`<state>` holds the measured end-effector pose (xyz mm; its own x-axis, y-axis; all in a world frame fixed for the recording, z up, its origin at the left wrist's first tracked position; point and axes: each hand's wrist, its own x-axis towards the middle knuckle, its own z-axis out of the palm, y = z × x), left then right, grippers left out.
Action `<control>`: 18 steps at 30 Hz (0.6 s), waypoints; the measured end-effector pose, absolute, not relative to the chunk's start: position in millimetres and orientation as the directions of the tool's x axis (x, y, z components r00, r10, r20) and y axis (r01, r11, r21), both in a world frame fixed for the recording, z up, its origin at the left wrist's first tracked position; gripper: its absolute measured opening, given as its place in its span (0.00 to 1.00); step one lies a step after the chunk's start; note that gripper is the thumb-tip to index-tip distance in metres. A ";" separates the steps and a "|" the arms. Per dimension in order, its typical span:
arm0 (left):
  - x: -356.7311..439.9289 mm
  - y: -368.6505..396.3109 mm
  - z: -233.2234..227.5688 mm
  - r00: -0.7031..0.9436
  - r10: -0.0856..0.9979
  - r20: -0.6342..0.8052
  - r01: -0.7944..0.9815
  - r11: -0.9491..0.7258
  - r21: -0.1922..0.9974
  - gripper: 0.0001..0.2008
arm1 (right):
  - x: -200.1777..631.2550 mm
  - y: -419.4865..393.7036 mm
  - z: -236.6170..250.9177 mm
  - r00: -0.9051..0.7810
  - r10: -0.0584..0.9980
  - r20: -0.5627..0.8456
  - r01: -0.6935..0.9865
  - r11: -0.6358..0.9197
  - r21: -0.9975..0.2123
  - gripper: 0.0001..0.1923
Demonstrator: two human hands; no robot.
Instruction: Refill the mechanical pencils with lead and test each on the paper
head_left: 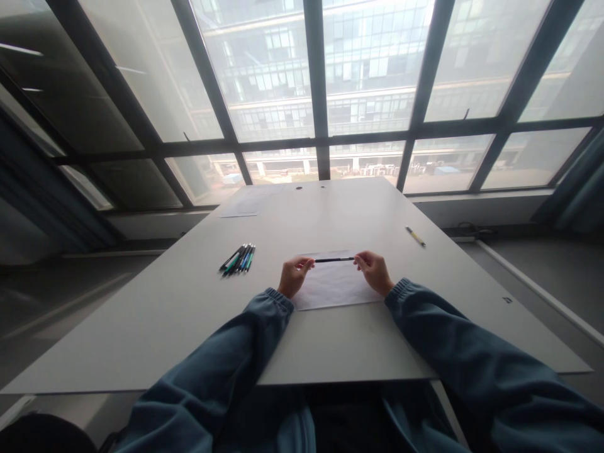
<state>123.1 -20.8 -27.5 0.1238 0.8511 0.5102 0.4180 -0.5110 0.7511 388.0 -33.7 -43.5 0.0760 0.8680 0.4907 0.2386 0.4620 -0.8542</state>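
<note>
A slim dark pen (334, 260) stretches level between my two hands, above a white sheet of paper (337, 289). Its left end is pinched by my left hand (295, 275), fingers closed at the tip. My right hand (374, 272) grips the other end between thumb and fingers. Both wrists hover near the paper's side edges. The paper lies flat on the table, with its near edge toward me. Whether the pen has a cap or a clicker is too small to tell.
Left of the paper lies a bunch of several pens (238, 260). A yellow and black pen (416, 236) rests at the right side of the white table (189, 340). Another paper sheet (240, 204) is at the far left, before large windows (264, 75).
</note>
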 end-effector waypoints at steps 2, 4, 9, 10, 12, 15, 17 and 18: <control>123.0 -20.6 -27.9 0.124 0.851 0.510 0.417 -0.511 0.752 0.16 | 388.0 -34.1 -43.1 0.076 0.867 0.492 0.240 0.463 -0.853 0.17; 122.9 -20.7 -28.1 0.121 0.854 0.507 0.413 -0.507 0.756 0.16 | 387.9 -34.6 -42.7 0.077 0.866 0.494 0.242 0.464 -0.852 0.17; 123.2 -21.7 -27.3 0.115 0.865 0.489 0.409 -0.490 0.770 0.17 | 387.5 -34.8 -42.1 0.072 0.869 0.490 0.240 0.462 -0.854 0.18; 123.3 -21.9 -27.0 0.115 0.865 0.488 0.409 -0.489 0.771 0.17 | 387.4 -34.8 -42.1 0.072 0.868 0.491 0.238 0.463 -0.854 0.18; 123.5 -22.0 -26.7 0.115 0.866 0.487 0.410 -0.488 0.770 0.17 | 387.5 -34.7 -42.1 0.072 0.867 0.494 0.236 0.466 -0.853 0.17; 123.6 -21.8 -26.6 0.118 0.866 0.486 0.411 -0.488 0.770 0.16 | 387.8 -35.1 -41.7 0.069 0.867 0.494 0.237 0.467 -0.852 0.16; 123.7 -21.7 -26.7 0.119 0.865 0.487 0.405 -0.490 0.772 0.17 | 388.0 -35.5 -41.2 0.066 0.867 0.494 0.238 0.468 -0.851 0.17; 123.7 -21.7 -26.7 0.120 0.865 0.487 0.402 -0.490 0.773 0.17 | 388.0 -35.8 -41.0 0.066 0.866 0.495 0.239 0.468 -0.851 0.17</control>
<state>123.7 -21.7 -26.7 0.1197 0.8654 0.4866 0.4023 -0.4904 0.7731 388.0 -35.8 -41.0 0.0659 0.8663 0.4952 0.2389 0.4682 -0.8507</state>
